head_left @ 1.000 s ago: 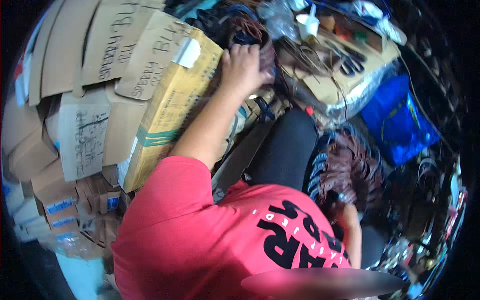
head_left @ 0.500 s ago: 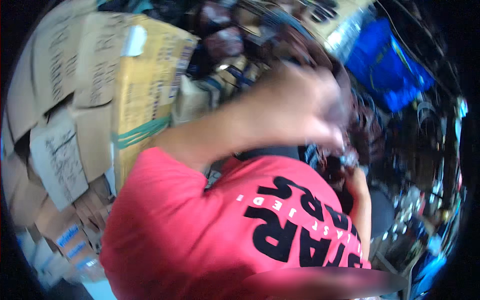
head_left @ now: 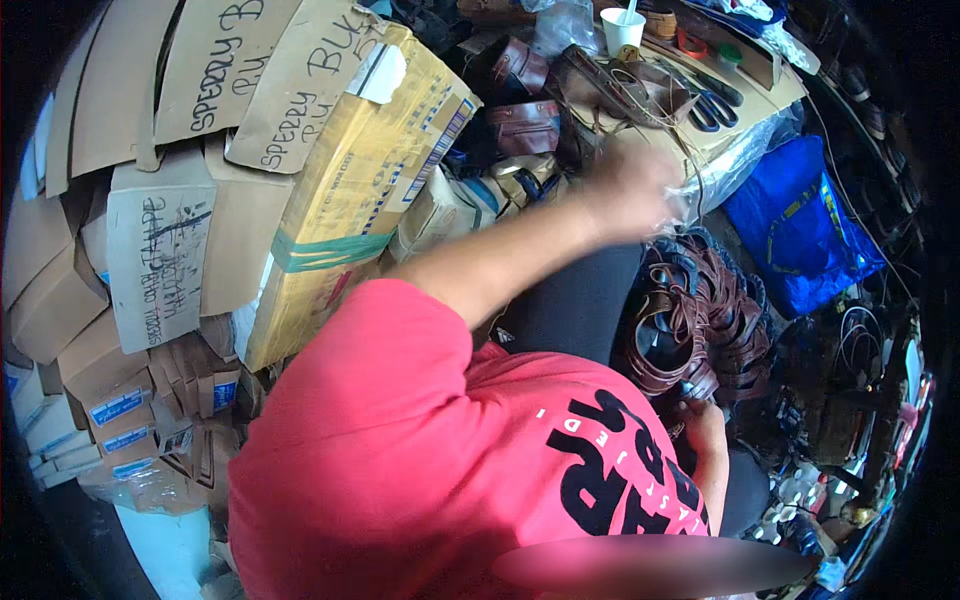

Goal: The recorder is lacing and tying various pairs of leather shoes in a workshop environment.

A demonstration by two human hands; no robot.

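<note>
My left hand point(head_left: 635, 190) is raised on an outstretched arm, in front of the near edge of a cardboard work board point(head_left: 775, 95). Motion smears its fingers, so neither their pose nor anything in them shows. Beside my dark-clothed leg, a heap of brown leather shoes point(head_left: 720, 310) lies with laces and straps; one shoe opening point(head_left: 665, 335) faces up. At the heap's near end is my right hand point(head_left: 703, 425), its fingers curled in against the leather. What they grip is too dark and small to make out.
Stacked cardboard cartons point(head_left: 180, 250) and a yellow taped box point(head_left: 335, 180) rise on the left. On the board are black-handled scissors point(head_left: 712, 108), a white cup point(head_left: 622, 35) and brown leather pieces point(head_left: 620, 85). A blue bag point(head_left: 795, 225) lies at right, above cluttered small items point(head_left: 800, 495).
The view has shifted and sharpened. My left hand has swung away toward the board and appears smaller, uncovering the leather shoes. My right hand stays at the heap's near end.
</note>
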